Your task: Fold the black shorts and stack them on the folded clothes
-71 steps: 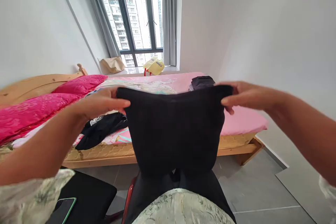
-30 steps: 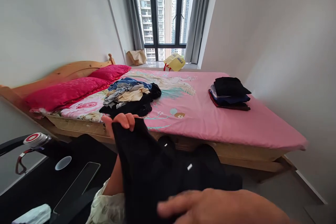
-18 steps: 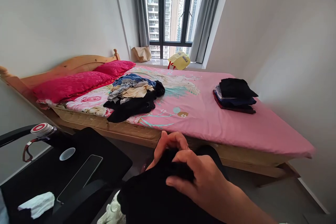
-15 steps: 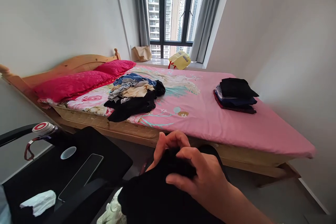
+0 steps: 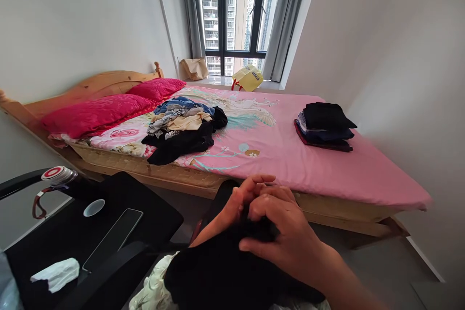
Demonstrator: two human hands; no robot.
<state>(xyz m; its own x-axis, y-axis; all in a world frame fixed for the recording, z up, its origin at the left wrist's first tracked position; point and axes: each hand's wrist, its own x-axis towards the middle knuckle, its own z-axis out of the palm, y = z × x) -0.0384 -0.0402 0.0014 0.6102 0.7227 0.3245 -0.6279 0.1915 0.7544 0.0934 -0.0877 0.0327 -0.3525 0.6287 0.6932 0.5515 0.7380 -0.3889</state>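
Note:
A black garment [image 5: 221, 271] lies over my lap, its upper end bunched between my hands; I cannot make out which kind it is. My left hand [image 5: 236, 203] reaches in from behind the fabric, its fingers bent over the top edge. Around the near side curls my right hand [image 5: 290, 232], thumb and fingers closed on the bunched cloth. The two hands touch or nearly touch at the fingertips. Part of my left hand is hidden by the fabric and by my right hand.
On the bed [image 5: 276, 164] lie a loose heap of clothes [image 5: 185, 126], a folded stack [image 5: 325, 128] and red pillows [image 5: 98, 111]. To my left, a black chair [image 5: 152, 208] bears a bottle [image 5: 69, 181], a white cap [image 5: 94, 208], a phone [image 5: 112, 240] and a tissue [image 5: 58, 273].
My hands have come closer together, with the left reaching farther right over the bunched cloth. The view has tilted slightly down. The clothes on the bed lie as before.

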